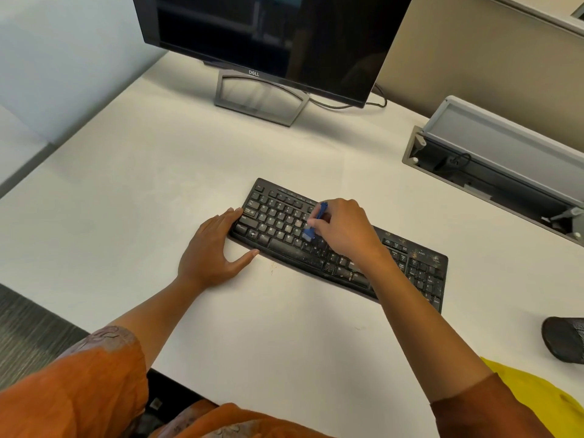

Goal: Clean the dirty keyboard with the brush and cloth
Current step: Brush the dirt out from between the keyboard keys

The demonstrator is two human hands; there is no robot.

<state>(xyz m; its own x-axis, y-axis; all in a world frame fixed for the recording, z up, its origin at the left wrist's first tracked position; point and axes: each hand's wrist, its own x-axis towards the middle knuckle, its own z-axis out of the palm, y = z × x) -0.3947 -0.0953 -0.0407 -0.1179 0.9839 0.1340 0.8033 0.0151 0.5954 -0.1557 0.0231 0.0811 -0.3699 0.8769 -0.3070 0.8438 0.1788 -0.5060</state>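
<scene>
My right hand (343, 229) hides middle keys, pinching brush (314, 221), bristles down | keyboard (331, 248) runs far-left to near-right | my left hand (213, 248) flat, open.

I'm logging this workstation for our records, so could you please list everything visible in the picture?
keyboard: one, black, dirty, lying at an angle mid-desk
brush: one, blue, over the middle keys
monitor: one, black, screen dark, on a grey stand at the back
cable tray: one, grey, lid open, right side of the desk
cloth: one, yellow, lower right corner
dark object: one, black, at the right edge, cut off
desk: one, white
left hand: flat, bracing the keyboard's left end
right hand: closed on the brush
</scene>
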